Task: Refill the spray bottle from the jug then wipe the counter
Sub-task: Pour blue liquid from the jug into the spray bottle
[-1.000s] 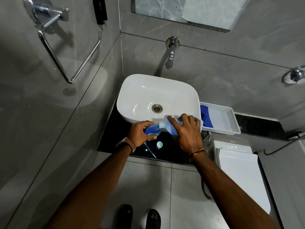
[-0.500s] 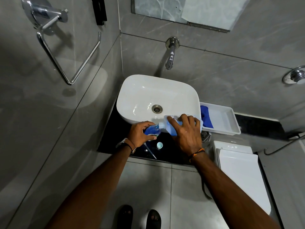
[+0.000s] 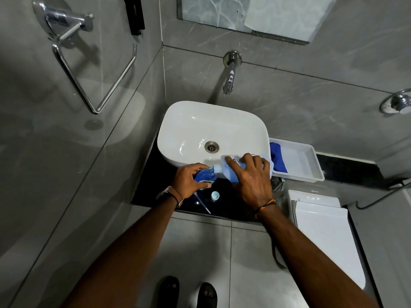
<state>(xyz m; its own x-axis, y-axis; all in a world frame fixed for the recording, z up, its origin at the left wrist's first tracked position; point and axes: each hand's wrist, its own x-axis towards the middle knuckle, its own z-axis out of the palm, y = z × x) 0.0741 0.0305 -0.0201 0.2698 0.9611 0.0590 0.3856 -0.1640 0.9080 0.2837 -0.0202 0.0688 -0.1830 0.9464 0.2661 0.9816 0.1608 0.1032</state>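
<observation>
**Spill risk while the bottle is being filled**

The bottle point(image 3: 204, 177) is stood on the counter point(image 3: 153, 192), between the basin point(image 3: 195, 130) and the counter's front edge. It is held by the left hand point(image 3: 189, 181), whose fingers are curled round its upper part. The jug point(image 3: 230, 172) is gripped round its body by the right hand point(image 3: 252, 180). It is tilted nearly flat, with its spout laid at the bottle's neck. Blue liquid is seen in both. Whether liquid is running at this moment cannot be told.

The bottle's neck is narrow and the jug is tilted far. If the jug is shifted even a little, the liquid may be poured past the neck, onto the fingers and the counter. Wet fingers could then slip on the smooth plastic, and the bottle might be tipped over.

Much of the bottle is covered by the left hand, so the level is probably hard to follow. An overflow may be noticed too late.

A cap point(image 3: 215, 195) and a thin tube point(image 3: 203, 204) are lying near the counter's front edge, just below the hands. They could be knocked to the floor by a wrist when the jug is put down.

A blue cloth point(image 3: 277, 160) is kept in the tray point(image 3: 311, 165) on the basin's right, so a small spill could likely be wiped up quickly.
</observation>
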